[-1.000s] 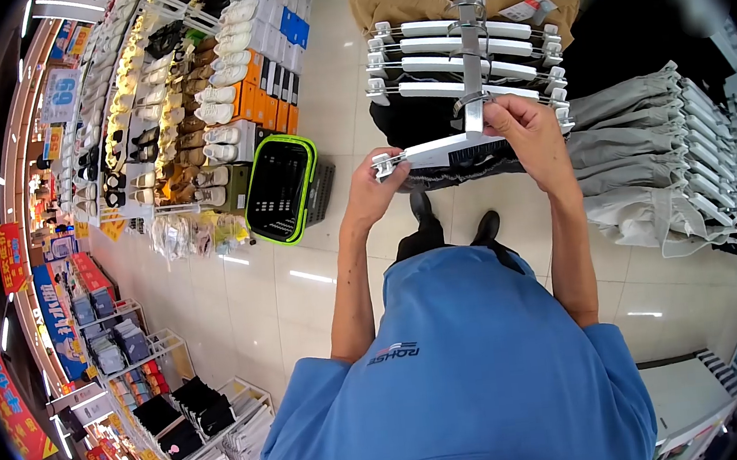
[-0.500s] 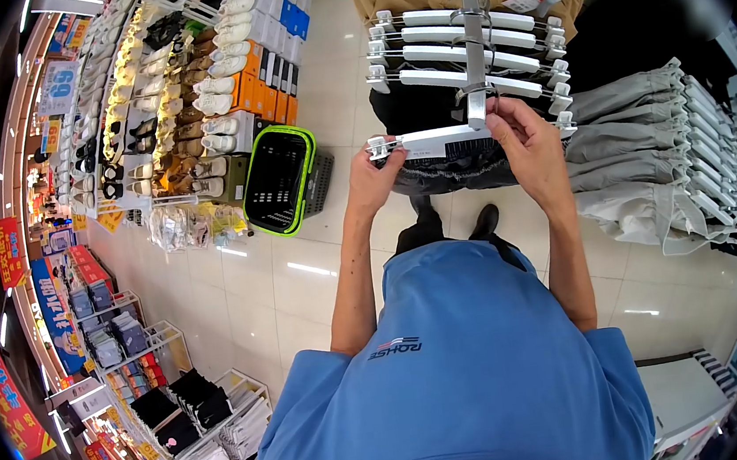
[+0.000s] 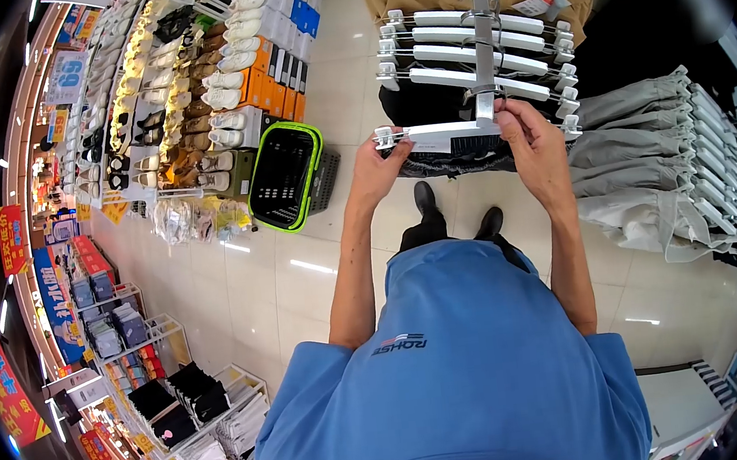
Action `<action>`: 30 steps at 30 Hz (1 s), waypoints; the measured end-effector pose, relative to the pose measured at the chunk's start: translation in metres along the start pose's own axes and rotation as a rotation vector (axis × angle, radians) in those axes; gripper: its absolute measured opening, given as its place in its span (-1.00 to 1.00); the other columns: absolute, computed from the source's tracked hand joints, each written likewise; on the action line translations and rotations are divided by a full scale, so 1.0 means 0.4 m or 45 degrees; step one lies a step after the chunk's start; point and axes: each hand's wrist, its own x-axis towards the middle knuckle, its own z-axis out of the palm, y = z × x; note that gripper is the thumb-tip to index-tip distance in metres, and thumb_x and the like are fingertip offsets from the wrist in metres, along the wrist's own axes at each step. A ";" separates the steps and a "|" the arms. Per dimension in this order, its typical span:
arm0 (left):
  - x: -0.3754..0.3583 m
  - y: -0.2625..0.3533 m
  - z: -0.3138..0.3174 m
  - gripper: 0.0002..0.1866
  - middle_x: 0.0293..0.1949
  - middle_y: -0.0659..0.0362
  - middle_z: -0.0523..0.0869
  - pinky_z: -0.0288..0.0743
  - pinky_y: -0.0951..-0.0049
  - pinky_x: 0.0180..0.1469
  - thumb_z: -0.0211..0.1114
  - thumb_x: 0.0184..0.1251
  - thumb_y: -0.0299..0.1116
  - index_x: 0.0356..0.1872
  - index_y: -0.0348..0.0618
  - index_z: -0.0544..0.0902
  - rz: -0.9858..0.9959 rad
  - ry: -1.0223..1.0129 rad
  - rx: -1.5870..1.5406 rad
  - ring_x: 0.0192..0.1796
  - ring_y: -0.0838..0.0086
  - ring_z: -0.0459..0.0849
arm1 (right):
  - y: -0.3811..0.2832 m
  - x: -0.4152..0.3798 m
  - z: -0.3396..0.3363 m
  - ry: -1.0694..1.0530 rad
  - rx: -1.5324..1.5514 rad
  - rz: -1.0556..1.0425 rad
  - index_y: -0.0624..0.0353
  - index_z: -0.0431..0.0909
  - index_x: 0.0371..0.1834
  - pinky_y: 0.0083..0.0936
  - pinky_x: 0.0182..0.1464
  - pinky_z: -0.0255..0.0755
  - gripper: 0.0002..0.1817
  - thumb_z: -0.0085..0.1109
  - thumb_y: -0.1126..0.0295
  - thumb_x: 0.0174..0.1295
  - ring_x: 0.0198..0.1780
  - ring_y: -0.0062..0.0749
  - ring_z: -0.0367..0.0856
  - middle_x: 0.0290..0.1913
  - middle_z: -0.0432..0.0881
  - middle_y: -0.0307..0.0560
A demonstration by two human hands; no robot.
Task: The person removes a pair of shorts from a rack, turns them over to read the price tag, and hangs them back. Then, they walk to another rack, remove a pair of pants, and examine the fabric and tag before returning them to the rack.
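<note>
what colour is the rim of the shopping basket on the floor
Bright lime green, around a black basket; it shows clearly in the head view, left of the person's left hand.

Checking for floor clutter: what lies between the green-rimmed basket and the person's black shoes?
In the head view, only bare tiled floor separates the basket from the shoes.

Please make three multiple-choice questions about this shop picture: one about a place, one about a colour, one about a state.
1. Where is the basket?
A. on the floor, left of the hands
B. hanging on the rack
C. on the shoe shelf

2. What colour is its rim?
A. red
B. green
C. white

3. What does the left hand do?
A. hangs free
B. grips the clip end of the white hanger
C. holds a shoe

Answers: 1 A, it stands on the tiles beside the shoe shelves. 2 B, a bright green edge. 3 B, its fingers close on the hanger's left clip, while the right hand holds near the hook.
</note>
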 end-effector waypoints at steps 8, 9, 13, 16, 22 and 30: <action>0.002 0.007 -0.004 -0.76 -0.31 0.27 0.71 0.50 0.56 -0.12 0.40 0.36 -0.35 -0.08 -0.29 0.64 -0.009 -0.030 -0.066 -0.23 0.67 0.57 | -0.002 -0.003 -0.001 -0.015 0.017 0.022 0.20 0.67 0.04 -0.66 -0.27 0.36 -0.75 0.15 0.30 0.48 -0.36 -0.66 0.43 -0.31 0.65 -0.26; 0.003 0.001 -0.002 -0.76 -0.31 0.27 0.71 0.50 0.56 -0.12 0.39 0.37 -0.35 -0.09 -0.29 0.64 0.002 -0.027 -0.084 -0.23 0.66 0.57 | -0.002 -0.004 -0.002 -0.016 0.013 0.016 0.20 0.66 0.04 -0.65 -0.26 0.38 -0.76 0.14 0.31 0.48 -0.35 -0.66 0.45 -0.29 0.66 -0.25; 0.000 -0.006 0.006 -0.77 -0.31 0.29 0.70 0.49 0.55 -0.12 0.39 0.37 -0.34 -0.11 -0.28 0.64 0.020 -0.004 -0.158 -0.24 0.66 0.56 | 0.000 -0.007 -0.003 -0.032 0.022 0.014 0.21 0.66 0.06 -0.62 -0.19 0.44 -0.76 0.14 0.34 0.47 -0.31 -0.62 0.52 -0.22 0.70 -0.23; -0.004 -0.001 0.007 -0.76 -0.32 0.29 0.69 0.49 0.53 -0.14 0.39 0.37 -0.31 -0.13 -0.28 0.65 0.035 0.007 -0.127 -0.25 0.65 0.55 | -0.004 -0.012 -0.007 -0.049 0.030 0.017 0.21 0.65 0.07 -0.60 -0.15 0.47 -0.76 0.13 0.36 0.47 -0.27 -0.60 0.57 -0.19 0.72 -0.19; 0.007 -0.017 0.001 -0.71 -0.30 0.31 0.66 0.46 0.53 -0.14 0.39 0.39 -0.25 -0.06 -0.26 0.67 0.053 0.065 0.120 -0.23 0.63 0.53 | 0.000 -0.010 -0.024 -0.085 -0.071 -0.113 0.24 0.62 0.09 -0.50 -0.06 0.53 -0.75 0.12 0.44 0.42 -0.14 -0.33 0.71 -0.03 0.74 -0.02; 0.030 -0.014 0.006 -0.73 -0.18 0.25 0.69 0.47 0.61 -0.07 0.36 0.44 -0.40 0.04 -0.30 0.60 0.039 0.135 -0.046 -0.15 0.65 0.58 | 0.010 -0.002 -0.027 -0.079 0.075 -0.089 0.26 0.61 0.10 -0.46 -0.06 0.52 -0.75 0.08 0.48 0.42 -0.14 -0.21 0.68 -0.06 0.70 0.00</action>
